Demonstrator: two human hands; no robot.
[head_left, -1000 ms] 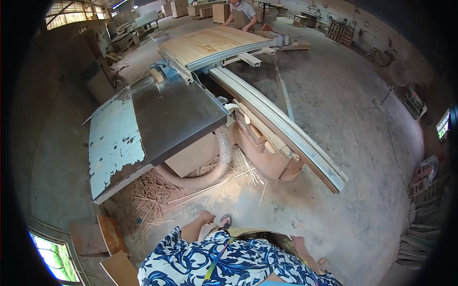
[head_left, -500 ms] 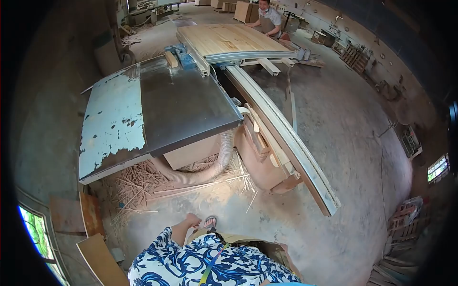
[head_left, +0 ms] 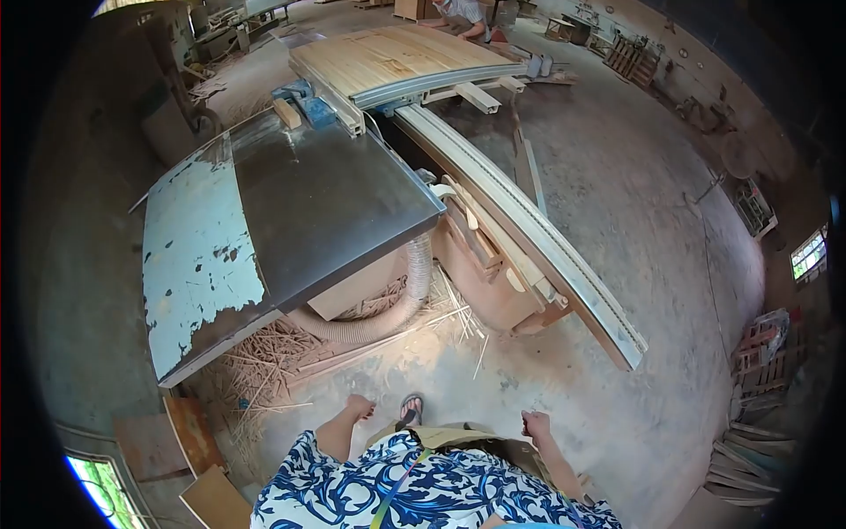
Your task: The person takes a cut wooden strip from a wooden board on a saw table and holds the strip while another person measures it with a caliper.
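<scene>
My left hand (head_left: 359, 406) hangs in front of my body with its fingers loosely curled and nothing visible in them. To the right, my right hand (head_left: 534, 424) is held out over the floor, fingers closed like a fist and also without a visible object. Neither hand touches anything. Ahead stands a large sliding table saw with a dark metal top (head_left: 335, 194); a long sliding rail (head_left: 529, 229) runs along its right side. On the far part of the machine lies a wide wooden panel (head_left: 405, 57), next to a fence (head_left: 328, 99).
Beyond the panel, another person (head_left: 463, 16) leans at its far edge. A ribbed hose (head_left: 388, 326) curves under the table among piled wood strips (head_left: 264, 357). Boards (head_left: 189, 432) lean at lower left. Pallets (head_left: 767, 348) and scrap wood (head_left: 740, 463) lie at right.
My right hand has come into view at the right of my body. The view has tilted down and shifted, with the saw's near edge closer. The other person is bent lower over the panel.
</scene>
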